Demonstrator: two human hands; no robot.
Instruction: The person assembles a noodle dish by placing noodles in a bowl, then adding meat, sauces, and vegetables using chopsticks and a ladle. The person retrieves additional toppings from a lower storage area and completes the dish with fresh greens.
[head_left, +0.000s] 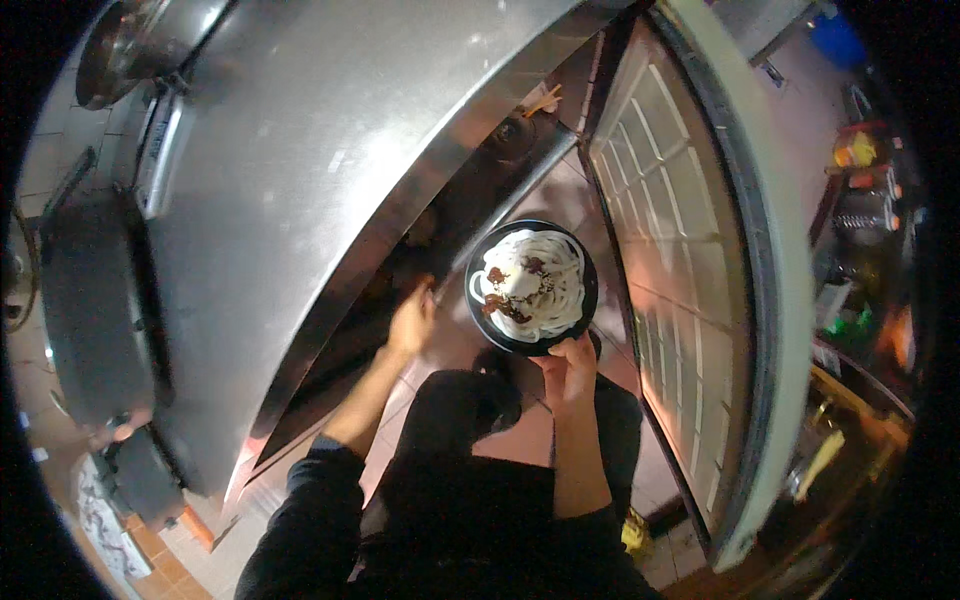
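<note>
Noodles, white and thick, fill a round black bowl, topped with a pale round piece and dark reddish-brown bits. My right hand grips the near rim of this bowl from below. To the left of it, apart from the bowl, my left hand hangs beside the dark open space under the steel counter. Its fingertips are dim against the shadow, so I cannot tell whether they touch anything there.
A stainless steel counter spreads over the left. An open fridge-like door with a pale edge stands close on the right. Dark objects lie under the counter. Black appliances sit at far left, shelves with bottles at far right.
</note>
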